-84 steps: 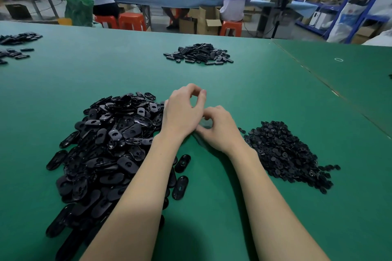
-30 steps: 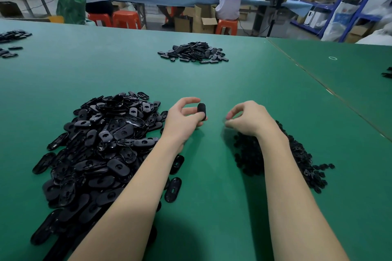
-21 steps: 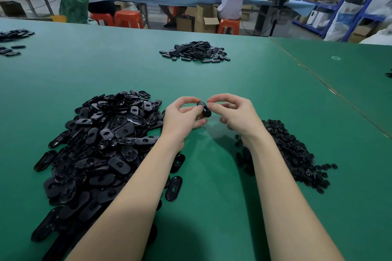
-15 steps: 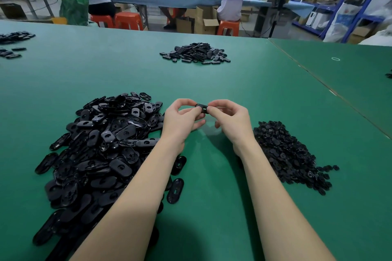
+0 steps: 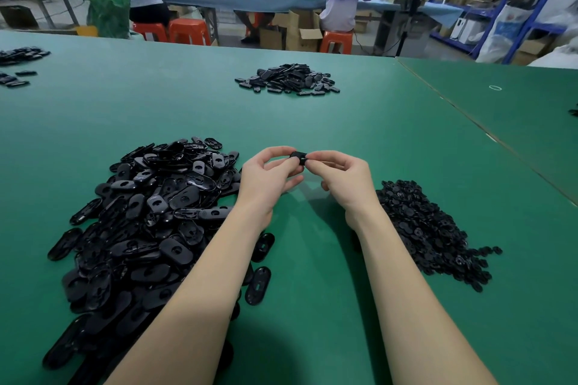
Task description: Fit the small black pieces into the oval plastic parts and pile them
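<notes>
1. At the far left edge of the green table (image 5: 312, 122), a few black parts (image 5: 18, 56) lay scattered.
2. A big heap of oval parts (image 5: 150, 212) covered the near left; they were glossy black, each with a hole or slot. Two strays (image 5: 259, 284) lay just right of it, beside the left forearm.
3. The left hand (image 5: 266, 178) was raised over the table, thumb and forefinger pinching one oval part (image 5: 298, 157) seen end-on.
4. The right hand (image 5: 344, 178) met it from the right, fingertips (image 5: 312, 157) curled and pinching the same part. Whether a small piece sat between them could not be told.
5. A heap of small pieces (image 5: 431, 228), matt black and roundish, lay near right, just beside the right wrist.
6. Far centre, a lower pile (image 5: 287, 78) of oval parts lay well apart from both hands.
7. No container stood on the table.
</notes>
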Demonstrator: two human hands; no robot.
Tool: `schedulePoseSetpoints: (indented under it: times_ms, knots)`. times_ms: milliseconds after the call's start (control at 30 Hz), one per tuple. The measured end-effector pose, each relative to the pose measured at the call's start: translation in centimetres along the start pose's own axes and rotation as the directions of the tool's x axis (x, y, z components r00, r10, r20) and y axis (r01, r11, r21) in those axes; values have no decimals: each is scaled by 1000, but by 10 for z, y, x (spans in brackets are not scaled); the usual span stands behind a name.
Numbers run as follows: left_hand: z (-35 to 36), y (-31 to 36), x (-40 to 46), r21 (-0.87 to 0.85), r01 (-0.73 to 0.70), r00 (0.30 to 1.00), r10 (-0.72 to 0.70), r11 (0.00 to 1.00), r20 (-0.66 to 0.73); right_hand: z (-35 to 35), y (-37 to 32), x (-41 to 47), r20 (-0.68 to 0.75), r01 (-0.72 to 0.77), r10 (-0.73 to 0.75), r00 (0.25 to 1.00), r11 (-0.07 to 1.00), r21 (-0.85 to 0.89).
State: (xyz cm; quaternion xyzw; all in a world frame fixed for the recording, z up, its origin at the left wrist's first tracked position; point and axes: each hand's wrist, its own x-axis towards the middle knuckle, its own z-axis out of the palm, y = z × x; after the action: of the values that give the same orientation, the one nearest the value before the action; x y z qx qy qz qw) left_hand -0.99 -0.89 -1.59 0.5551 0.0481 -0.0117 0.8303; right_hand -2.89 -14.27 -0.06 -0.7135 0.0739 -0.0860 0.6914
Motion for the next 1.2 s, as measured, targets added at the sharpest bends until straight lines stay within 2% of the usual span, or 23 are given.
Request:
schedulePoseSetpoints:
  times_ms: [233, 533, 833, 1067, 1200]
  knots:
    - [1, 0, -2, 41, -26, 999, 25, 999, 29, 1, 2, 4, -57, -36, 35, 998, 999, -23]
    - [-1, -3, 1, 126, -60, 997, 53, 990, 55, 0, 0, 4, -31, -27, 26, 999, 999, -38]
    - [-2, -2, -1, 209, -140, 988, 122, 968, 93, -5, -4, 3, -111, -72, 59, 992, 991, -116]
    - [-5, 7, -3, 135, -68, 980, 40, 988, 197, -17, -21, 0, 40, -135, 142, 989, 979, -154]
    - [-7, 8, -2, 142, -22, 974, -11, 990, 228, -22, -23, 1, 114, -43, 70, 991, 974, -224]
